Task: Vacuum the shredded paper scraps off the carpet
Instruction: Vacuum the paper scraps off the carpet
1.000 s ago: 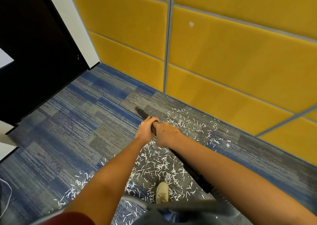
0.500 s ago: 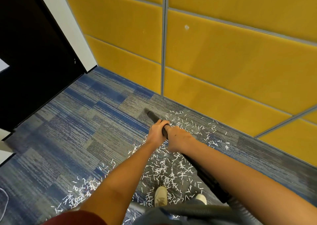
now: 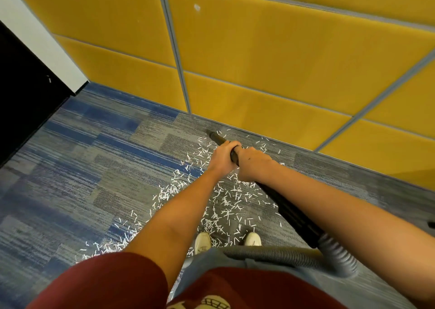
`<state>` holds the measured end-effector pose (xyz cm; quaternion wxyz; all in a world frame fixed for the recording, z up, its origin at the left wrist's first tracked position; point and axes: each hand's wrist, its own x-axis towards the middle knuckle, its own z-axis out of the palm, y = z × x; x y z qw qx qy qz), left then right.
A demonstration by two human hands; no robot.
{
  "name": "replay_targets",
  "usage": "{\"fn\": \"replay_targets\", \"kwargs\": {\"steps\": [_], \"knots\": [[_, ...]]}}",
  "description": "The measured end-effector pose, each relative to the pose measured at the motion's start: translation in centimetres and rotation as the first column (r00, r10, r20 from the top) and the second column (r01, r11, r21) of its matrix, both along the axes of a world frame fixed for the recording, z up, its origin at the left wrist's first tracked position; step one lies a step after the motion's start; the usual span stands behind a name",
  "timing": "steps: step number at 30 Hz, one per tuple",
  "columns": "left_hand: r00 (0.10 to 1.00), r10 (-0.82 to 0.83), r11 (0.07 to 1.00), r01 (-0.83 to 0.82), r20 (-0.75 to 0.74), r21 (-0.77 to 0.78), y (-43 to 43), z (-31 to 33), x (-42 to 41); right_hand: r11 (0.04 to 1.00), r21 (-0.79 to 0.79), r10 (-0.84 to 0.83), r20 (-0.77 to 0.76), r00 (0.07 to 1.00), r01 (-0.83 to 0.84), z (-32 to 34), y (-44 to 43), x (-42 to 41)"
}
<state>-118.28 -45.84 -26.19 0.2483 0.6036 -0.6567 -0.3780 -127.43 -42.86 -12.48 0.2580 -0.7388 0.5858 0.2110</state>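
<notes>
Both the left hand (image 3: 222, 159) and right hand (image 3: 254, 165) grip the black plastic vacuum wand (image 3: 290, 212) side by side, prob for steering. Most white shredded paper scraps (image 3: 223, 205) sit under and behind them.

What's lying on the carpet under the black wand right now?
White paper scraps litter the carpet on both sides of the black wand, which the left hand and right hand grip. Anything directly beneath the wand, hands and forearms is covered.

White paper scraps (image 3: 225, 201) litter the blue-grey carpet (image 3: 70, 167) around the slanted black vacuum wand (image 3: 290, 211).
</notes>
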Motion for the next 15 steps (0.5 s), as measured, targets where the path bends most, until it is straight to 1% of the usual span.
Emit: {"fn": "replay_targets", "kwargs": {"steps": [3, 6, 10, 15], "knots": [[0.999, -0.034, 0.999, 0.034, 0.02, -0.012, -0.3, 0.5, -2.6, 1.0, -0.008, -0.029, -0.007, 1.0, 0.029, 0.3, -0.1, -2.6], [0.999, -0.053, 0.998, 0.053, 0.006, -0.02, -0.5, 1.3, -5.1, 0.999, -0.021, -0.051, -0.037, 0.998, 0.05, 0.6, -0.2, -4.8], [0.996, -0.083, 0.996, 0.083, -0.014, 0.012, -0.8, 1.5, -7.6, 0.998, -0.011, -0.068, -0.055, 0.996, 0.067, 0.7, -0.2, -6.8], [0.994, -0.082, 0.995, 0.086, -0.067, 0.056, -1.1, 1.0, -8.7, 0.996, -0.013, -0.093, -0.03, 0.995, 0.093, 0.3, -0.2, -8.1]]}}
